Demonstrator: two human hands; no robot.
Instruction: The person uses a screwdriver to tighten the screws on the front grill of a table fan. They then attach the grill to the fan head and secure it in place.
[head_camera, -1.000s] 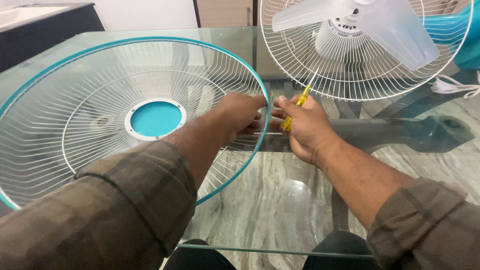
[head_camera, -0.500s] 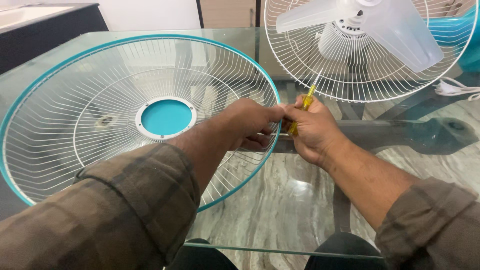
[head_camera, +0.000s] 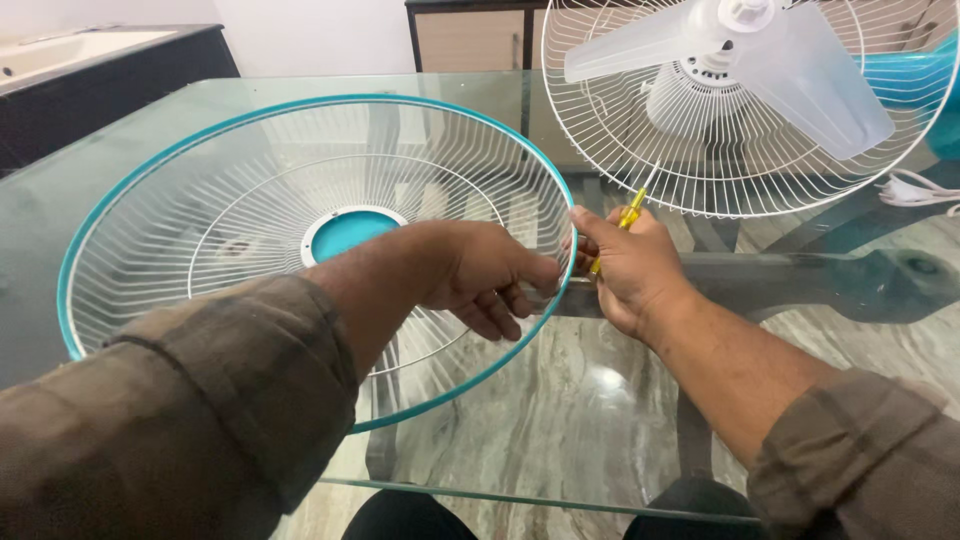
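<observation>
A round white wire fan guard (head_camera: 250, 210) with a teal rim and teal centre disc is tilted up off the glass table. My left hand (head_camera: 480, 275) grips its right rim from inside, fingers curled under the teal edge. My right hand (head_camera: 630, 265) is just outside the same rim and holds a yellow-handled screwdriver (head_camera: 622, 225), its thin shaft pointing up toward the fan behind. The two hands nearly touch at the rim.
A fan (head_camera: 740, 90) with translucent white blades and a white rear guard lies at the back right on the glass table (head_camera: 560, 420). A white cord (head_camera: 920, 190) trails at the right edge. A dark counter (head_camera: 110, 75) stands at the far left.
The loose guard has tilted up and shifted right as my left hand moved from on top of the rim to gripping it from below. My right hand stays at the rim with the screwdriver.
</observation>
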